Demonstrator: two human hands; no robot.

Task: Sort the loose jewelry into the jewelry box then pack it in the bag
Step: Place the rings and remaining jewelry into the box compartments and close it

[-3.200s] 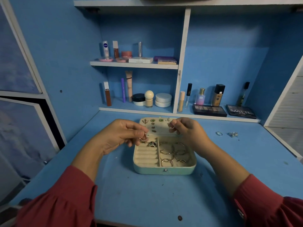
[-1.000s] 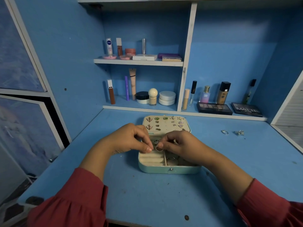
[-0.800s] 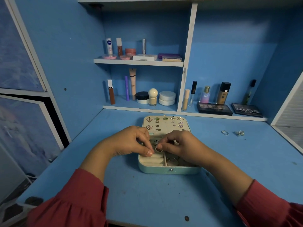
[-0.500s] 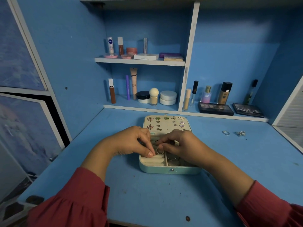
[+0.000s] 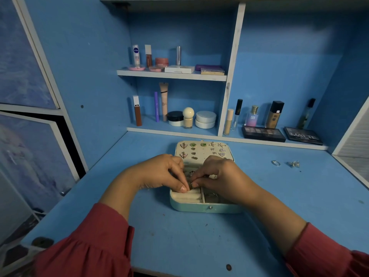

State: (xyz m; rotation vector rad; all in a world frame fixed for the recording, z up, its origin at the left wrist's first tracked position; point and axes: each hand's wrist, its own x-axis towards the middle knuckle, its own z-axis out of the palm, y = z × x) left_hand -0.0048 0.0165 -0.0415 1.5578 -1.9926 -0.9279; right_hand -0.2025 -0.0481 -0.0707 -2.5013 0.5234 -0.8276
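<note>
Evidently the ring (image 5: 191, 184) was the thing in hand: a small metal band, pinched at the ring-roll slots in the left half of the open jewelry box (image 5: 205, 206), at the middle of the desk (image 5: 179, 240). It looked light, rigid and slick, so it would likely slip or roll if loosened; the safest hold seemed to be across the band's sides, pushed down between two rolls. The left hand (image 5: 159, 172) had thumb and forefinger pressed together at the ring from nine o'clock, its other fingers curled. The right hand (image 5: 217, 174) met it from three o'clock, fingertips closed on the same ring. Earrings (image 5: 201, 149) sat pinned in the lid at twelve o'clock, while the hoops under the right hand were mostly hidden. Well apart at about two o'clock lay a loose ring (image 5: 276, 162) and a sparkly piece (image 5: 294, 164), not yet sorted. No bag was in view. Cosmetics (image 5: 179, 116) lined the shelves beyond.
</note>
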